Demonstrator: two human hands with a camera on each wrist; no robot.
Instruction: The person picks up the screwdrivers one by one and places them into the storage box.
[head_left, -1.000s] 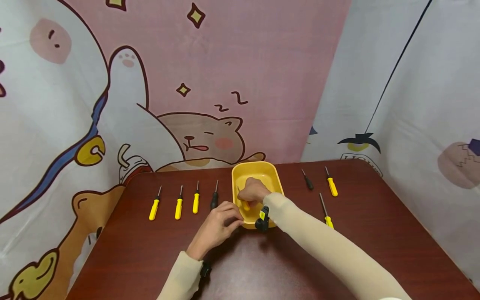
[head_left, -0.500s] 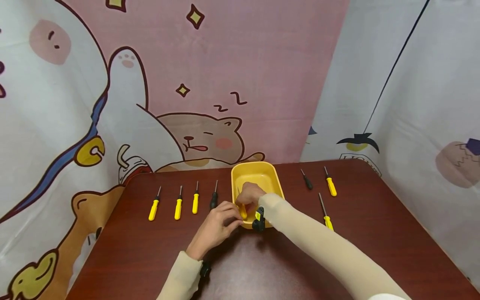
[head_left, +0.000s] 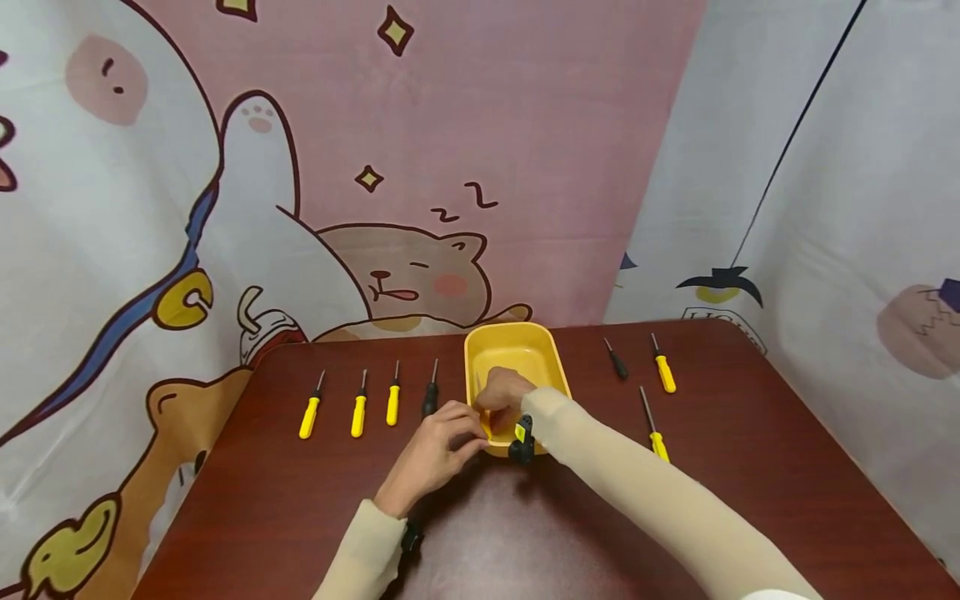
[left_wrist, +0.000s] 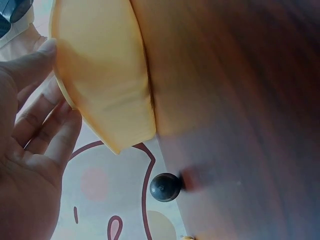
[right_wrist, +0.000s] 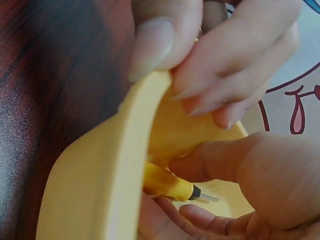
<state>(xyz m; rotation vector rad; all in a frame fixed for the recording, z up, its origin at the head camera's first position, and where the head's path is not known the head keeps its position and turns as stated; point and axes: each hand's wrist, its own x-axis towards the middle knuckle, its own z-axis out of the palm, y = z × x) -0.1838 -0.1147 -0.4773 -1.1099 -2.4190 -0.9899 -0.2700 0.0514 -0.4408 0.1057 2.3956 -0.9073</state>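
A yellow plastic box [head_left: 553, 350] stands toward the back middle of the table. My left hand [head_left: 433, 450] pinches its near left corner, thumb and fingers either side of the rim; the left wrist view shows this hand [left_wrist: 30, 165] against the box wall [left_wrist: 102, 70]. Inside the box my right hand [head_left: 506, 390] holds a screwdriver by its yellow handle. From the right wrist, the screwdriver [right_wrist: 167, 182] lies between thumb [right_wrist: 205, 162] and fingers, its short metal tip showing past a black collar. The box wall hides the handle's rear end there.
Left of the box lie yellow-handled screwdrivers [head_left: 309, 417] in a row, plus a black-handled one [head_left: 430, 402] close to my left hand. On the right are a black screwdriver [head_left: 617, 365] and two yellow ones [head_left: 664, 373]. A printed cloth [head_left: 570, 150] hangs behind the table.
My right hand has shifted slightly left and toward me within the box, the screwdriver now beside the box's left wall. My left hand keeps its place on the rim.
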